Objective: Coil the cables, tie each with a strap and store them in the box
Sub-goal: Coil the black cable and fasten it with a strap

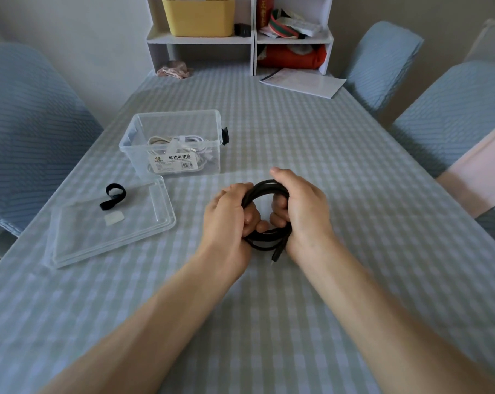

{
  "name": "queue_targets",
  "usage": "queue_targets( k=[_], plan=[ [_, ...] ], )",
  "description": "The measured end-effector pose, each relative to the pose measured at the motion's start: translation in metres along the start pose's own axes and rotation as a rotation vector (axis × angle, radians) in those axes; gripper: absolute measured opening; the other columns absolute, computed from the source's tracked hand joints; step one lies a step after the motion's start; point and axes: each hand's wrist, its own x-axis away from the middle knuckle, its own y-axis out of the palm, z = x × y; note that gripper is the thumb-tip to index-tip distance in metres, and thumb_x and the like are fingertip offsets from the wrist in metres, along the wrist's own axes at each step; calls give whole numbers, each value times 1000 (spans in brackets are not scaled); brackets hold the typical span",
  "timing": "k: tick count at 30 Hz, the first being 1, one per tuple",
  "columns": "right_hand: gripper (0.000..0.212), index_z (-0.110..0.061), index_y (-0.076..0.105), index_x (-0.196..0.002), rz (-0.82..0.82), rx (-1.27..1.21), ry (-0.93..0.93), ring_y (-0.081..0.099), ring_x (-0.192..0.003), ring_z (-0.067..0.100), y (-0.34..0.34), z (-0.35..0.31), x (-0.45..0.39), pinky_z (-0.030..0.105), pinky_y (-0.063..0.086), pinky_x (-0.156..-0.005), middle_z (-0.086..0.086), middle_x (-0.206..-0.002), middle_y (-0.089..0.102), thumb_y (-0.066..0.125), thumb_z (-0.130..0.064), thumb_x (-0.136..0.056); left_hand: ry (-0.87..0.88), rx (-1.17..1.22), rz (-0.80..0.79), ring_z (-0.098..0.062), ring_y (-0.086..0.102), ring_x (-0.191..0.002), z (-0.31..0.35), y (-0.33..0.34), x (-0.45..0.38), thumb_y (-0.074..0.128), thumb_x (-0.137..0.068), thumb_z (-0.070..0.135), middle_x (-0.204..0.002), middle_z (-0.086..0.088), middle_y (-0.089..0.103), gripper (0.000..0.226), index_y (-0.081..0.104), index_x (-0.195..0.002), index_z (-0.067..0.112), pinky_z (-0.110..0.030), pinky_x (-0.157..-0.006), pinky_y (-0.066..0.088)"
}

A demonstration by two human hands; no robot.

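Both hands, left hand (226, 214) and right hand (300, 207), curled tight round black cable coil (269, 189); keep loops pinched, then grab black strap (114, 196).

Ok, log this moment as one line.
stage: coiling | black cable: coiled, gripped by left hand and right hand | strap: on lid, unused | box: open, white cables inside
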Motion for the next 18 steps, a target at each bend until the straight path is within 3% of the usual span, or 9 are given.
queue_targets(
  k=[5,9,12,15,18],
  plan=[
    [17,-11,56,-75,204,-62,11,34,-40,12,-7,-8,-7,24,30,-42,0,-51,44,69,-18,-81,23,-97,-84,-14,40,-45,-13,6,6,51,-101,18,-49,0,37,10,54,-96,10,-35,-68,47],
    [19,-10,62,-83,261,-130,77,34,-37,13,-12,-9,-9,25,33,-46,0,-48,50,75,-23,-80,11,-88,-111,-15,49,-52,-18,8,6,54,-101,23,-49,1,39,13,54,-92,15,-39,-76,52],
    [21,-9,62,-84,240,-181,114,33,-36,13,-14,-8,-8,28,36,-49,0,-49,52,76,-24,-81,121,-256,-87,-13,52,-51,-20,9,6,53,-101,26,-46,5,46,11,52,-92,20,-36,-66,50],
    [18,-10,61,-80,238,-187,106,34,-35,11,-13,-7,-7,23,33,-41,0,-52,50,74,-21,-83,256,-478,-61,-11,57,-51,-14,9,5,50,-102,27,-50,6,55,9,52,-95,22,-26,-50,45],
    [13,-9,58,-82,258,-153,21,39,-42,9,-11,-7,-9,21,30,-38,0,-56,48,70,-13,-85,317,-607,-26,-8,63,-58,-7,8,3,48,-102,26,-63,5,64,14,59,-95,20,-27,-54,48]
  ],
)
